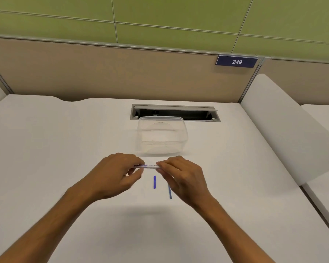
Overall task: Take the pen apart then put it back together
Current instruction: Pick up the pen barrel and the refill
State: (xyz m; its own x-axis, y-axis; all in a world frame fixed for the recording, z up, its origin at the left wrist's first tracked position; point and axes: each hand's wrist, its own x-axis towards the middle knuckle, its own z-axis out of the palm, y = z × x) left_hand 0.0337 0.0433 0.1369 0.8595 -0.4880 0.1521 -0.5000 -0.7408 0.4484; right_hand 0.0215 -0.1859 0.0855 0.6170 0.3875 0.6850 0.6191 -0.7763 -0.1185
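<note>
A white pen barrel (150,166) with blue print is held level above the white desk (65,149), lying left to right. My left hand (114,174) pinches its left end and my right hand (184,177) pinches its right end. Both ends are hidden under my fingers. Two thin blue pen parts lie on the desk below: a short one (154,182) between my hands and a longer one (170,192) partly covered by my right hand.
A clear plastic container (162,136) stands just behind my hands. Behind it is an open cable slot (175,112) in the desk. A beige partition runs along the back, and a white divider (285,130) stands at the right.
</note>
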